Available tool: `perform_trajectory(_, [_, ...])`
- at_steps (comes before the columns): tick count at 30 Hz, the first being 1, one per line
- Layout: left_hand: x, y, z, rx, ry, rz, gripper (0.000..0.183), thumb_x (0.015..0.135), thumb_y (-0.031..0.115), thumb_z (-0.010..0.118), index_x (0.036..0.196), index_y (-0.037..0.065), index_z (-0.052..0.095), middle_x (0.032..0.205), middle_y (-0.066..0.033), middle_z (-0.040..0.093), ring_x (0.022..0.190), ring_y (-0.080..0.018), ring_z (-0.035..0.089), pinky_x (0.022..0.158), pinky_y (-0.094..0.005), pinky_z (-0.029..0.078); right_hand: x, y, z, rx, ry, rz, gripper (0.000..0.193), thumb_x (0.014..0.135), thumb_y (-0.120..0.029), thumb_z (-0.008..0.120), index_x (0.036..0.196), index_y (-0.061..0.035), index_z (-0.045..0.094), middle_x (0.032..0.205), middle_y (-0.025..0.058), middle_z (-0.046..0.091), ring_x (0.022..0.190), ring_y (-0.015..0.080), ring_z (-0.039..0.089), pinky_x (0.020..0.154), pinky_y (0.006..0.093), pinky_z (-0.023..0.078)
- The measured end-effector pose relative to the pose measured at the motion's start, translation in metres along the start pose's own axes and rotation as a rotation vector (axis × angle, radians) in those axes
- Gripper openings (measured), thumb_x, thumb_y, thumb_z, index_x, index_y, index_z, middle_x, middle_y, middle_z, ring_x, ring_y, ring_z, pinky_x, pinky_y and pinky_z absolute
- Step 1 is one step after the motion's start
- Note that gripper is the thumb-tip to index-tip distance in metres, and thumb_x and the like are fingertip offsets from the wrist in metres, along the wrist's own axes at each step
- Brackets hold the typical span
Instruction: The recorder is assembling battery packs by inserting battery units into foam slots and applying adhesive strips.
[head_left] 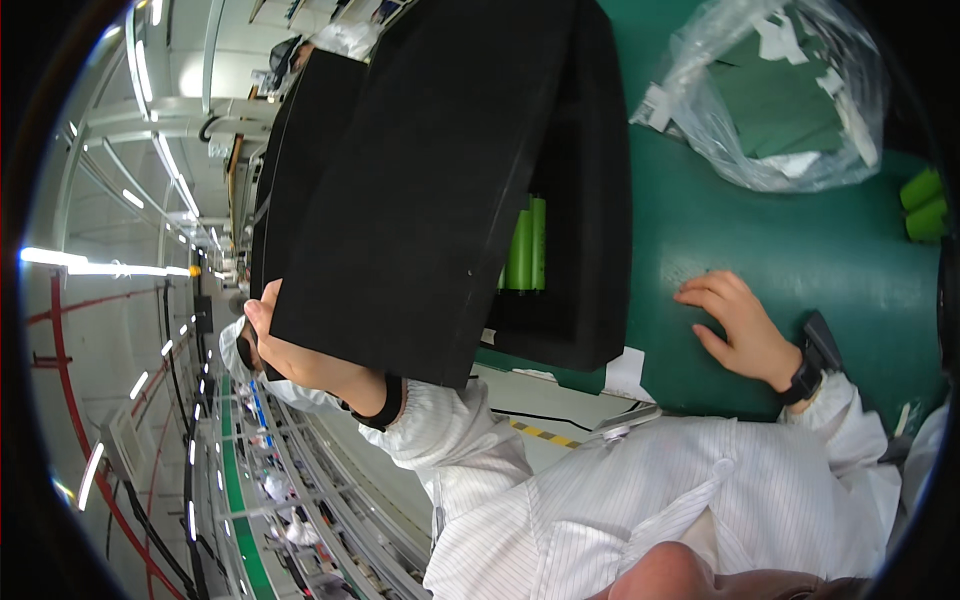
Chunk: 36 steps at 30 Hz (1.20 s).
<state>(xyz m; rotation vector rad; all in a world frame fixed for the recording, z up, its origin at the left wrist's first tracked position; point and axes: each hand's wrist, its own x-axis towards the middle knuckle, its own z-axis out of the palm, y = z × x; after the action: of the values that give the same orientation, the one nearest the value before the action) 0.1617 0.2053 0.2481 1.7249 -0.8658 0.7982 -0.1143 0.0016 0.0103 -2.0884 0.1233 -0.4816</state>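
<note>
My left hand (292,352) grips the lower left corner of a large flat black panel (420,200), which tilts up over a black box (592,250). Part of that hand is hidden behind the panel. In the gap between panel and box, several bright green cylinders (527,245) that look like battery cells stand side by side; the rest of the box's inside is dark or covered. My right hand (738,330) rests on the green table to the right of the box, fingers apart and holding nothing.
On the green table top (680,220) a clear plastic bag (790,100) holds green sheets and white scraps at the far right. More green cylinders (925,205) lie by the right edge. Behind the panel, a person in a white cap (236,350) is partly visible beside a long production line.
</note>
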Motion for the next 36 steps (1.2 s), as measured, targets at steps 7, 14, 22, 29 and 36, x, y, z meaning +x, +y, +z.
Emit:
perform_trajectory(7, [0.005, -0.01, -0.004, 0.722, 0.052, 0.38, 0.029, 0.101, 0.022, 0.043, 0.101, -0.004, 0.057, 0.095, -0.0171, 0.059, 0.094, -0.0229, 0.052, 0.079, -0.0333, 0.041, 0.005, -0.004, -0.003, 0.022, -0.039, 0.076, 0.04, 0.075, 0.0, 0.064, 0.115, -0.0039, 0.061, 0.118, 0.0137, 0.058, 0.111, 0.0336, 0.053, 0.096, 0.0425, 0.041])
perform_trajectory(14, [0.022, -0.043, -0.004, 1.134, 0.264, 0.86, 0.036, 0.096, 0.029, 0.057, 0.103, -0.006, 0.061, 0.089, -0.0223, 0.063, 0.1, -0.0304, 0.061, 0.095, -0.0415, 0.043, 0.012, -0.001, -0.008, 0.082, -0.031, 0.113, 0.037, 0.076, 0.0, 0.063, 0.112, -0.0036, 0.062, 0.115, 0.0128, 0.06, 0.107, 0.033, 0.055, 0.093, 0.0409, 0.043])
perform_trajectory(22, [0.013, -0.041, -0.001, 0.914, 0.137, 0.572, 0.037, 0.098, 0.031, 0.05, 0.096, -0.005, 0.061, 0.084, -0.0189, 0.063, 0.088, -0.0254, 0.058, 0.084, -0.0371, 0.042, 0.014, 0.001, -0.009, 0.117, -0.037, 0.135, 0.036, 0.075, 0.002, 0.064, 0.111, -0.0029, 0.062, 0.113, 0.0123, 0.062, 0.104, 0.032, 0.057, 0.09, 0.0402, 0.045])
perform_trajectory(29, [0.012, -0.037, -0.002, 0.751, 0.091, 0.415, 0.041, 0.1, 0.032, 0.044, 0.091, -0.004, 0.061, 0.079, -0.0158, 0.063, 0.077, -0.0211, 0.055, 0.074, -0.0332, 0.042, 0.015, -0.001, -0.011, 0.063, -0.026, 0.122, 0.035, 0.074, 0.004, 0.064, 0.109, -0.0019, 0.062, 0.111, 0.013, 0.063, 0.102, 0.0323, 0.059, 0.088, 0.0405, 0.046])
perform_trajectory(36, [0.009, -0.024, -0.005, 0.532, 0.068, 0.242, 0.046, 0.102, 0.033, 0.038, 0.085, -0.003, 0.061, 0.075, -0.0128, 0.063, 0.066, -0.0168, 0.053, 0.064, -0.0293, 0.041, 0.016, 0.002, -0.002, 0.03, -0.017, 0.078, 0.034, 0.075, 0.004, 0.064, 0.109, -0.0021, 0.062, 0.11, 0.0131, 0.063, 0.101, 0.0327, 0.059, 0.088, 0.0403, 0.046])
